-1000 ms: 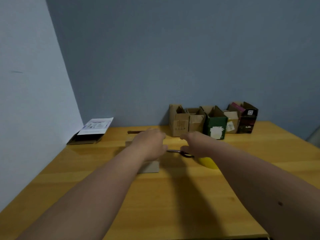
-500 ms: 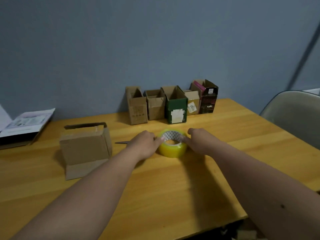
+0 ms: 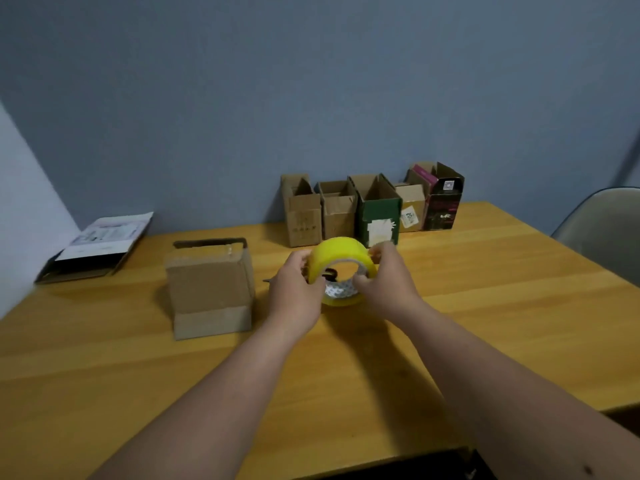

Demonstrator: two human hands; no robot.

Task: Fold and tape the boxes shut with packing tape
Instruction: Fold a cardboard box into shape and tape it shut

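Observation:
A yellow roll of packing tape [image 3: 337, 252] is lifted off the wooden table [image 3: 485, 306] and tilted on edge, its hole facing me. My left hand [image 3: 294, 292] grips its left side and my right hand [image 3: 389, 285] grips its right side, thumb at the inner rim. A brown cardboard box [image 3: 211, 289] stands to the left of my hands, its flaps folded down. Scissors [image 3: 329, 273] lie behind the roll, mostly hidden.
A row of several open small boxes [image 3: 374, 206], brown, green and dark, stands against the back wall. A flat opened box with a white printed lid [image 3: 100, 244] lies at the far left. A grey chair [image 3: 602, 233] stands at the table's right side.
Both hands have raised the tape roll from lying flat on the table and tipped it upright. Before that, my hands left the brown box and my view turned right.

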